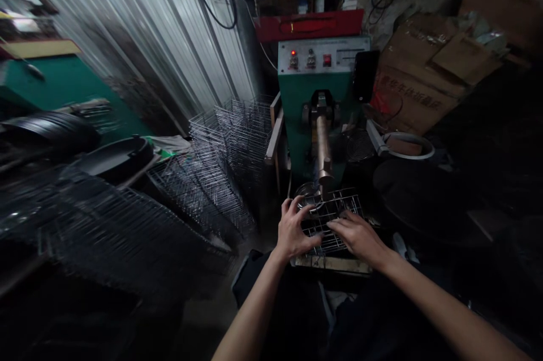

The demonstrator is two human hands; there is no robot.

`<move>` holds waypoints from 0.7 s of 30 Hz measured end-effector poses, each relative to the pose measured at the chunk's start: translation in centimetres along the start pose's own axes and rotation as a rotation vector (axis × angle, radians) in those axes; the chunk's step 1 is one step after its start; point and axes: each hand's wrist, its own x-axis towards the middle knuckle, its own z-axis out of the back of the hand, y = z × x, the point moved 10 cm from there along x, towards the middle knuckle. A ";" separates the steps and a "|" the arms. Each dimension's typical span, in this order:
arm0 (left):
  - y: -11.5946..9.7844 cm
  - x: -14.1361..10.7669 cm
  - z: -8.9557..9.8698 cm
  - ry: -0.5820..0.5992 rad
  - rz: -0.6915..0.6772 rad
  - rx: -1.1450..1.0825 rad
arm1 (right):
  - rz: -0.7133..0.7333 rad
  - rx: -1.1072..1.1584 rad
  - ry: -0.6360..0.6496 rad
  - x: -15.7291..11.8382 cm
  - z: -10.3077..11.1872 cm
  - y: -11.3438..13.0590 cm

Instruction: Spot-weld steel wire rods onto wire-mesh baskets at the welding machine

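A small wire rack (335,208) lies under the tip of a copper-coloured electrode arm (324,149) on a green machine that looks like a spot welder (297,106). Arched over the rack's left side, my left hand (293,231) grips it with fingers and thumb apart. Round metal wire or a ring (309,192) shows beyond its fingertips; how it joins the rack is unclear. My right hand (356,236) holds the rack's right side, fingers together and thumb pointing inward. The undersides of both hands are hidden. A wooden strip (333,264) lies just in front of the rack.
Stacks of wire racks (229,146) stand to the left, with more blurred wire panels (127,231) nearer. A dark round pan (116,157) lies behind them. Cardboard boxes (418,78) are at the back right. A phone (365,75) is fixed beside the control panel (322,55).
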 end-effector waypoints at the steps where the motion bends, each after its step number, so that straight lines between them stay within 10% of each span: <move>1: 0.1 0.1 0.0 -0.004 -0.001 0.003 | -0.004 0.003 -0.001 0.1 0.0 -0.1; 21: 1.9 4.1 0.1 0.016 0.014 0.055 | -0.246 -0.158 -0.093 3.0 1.1 -4.6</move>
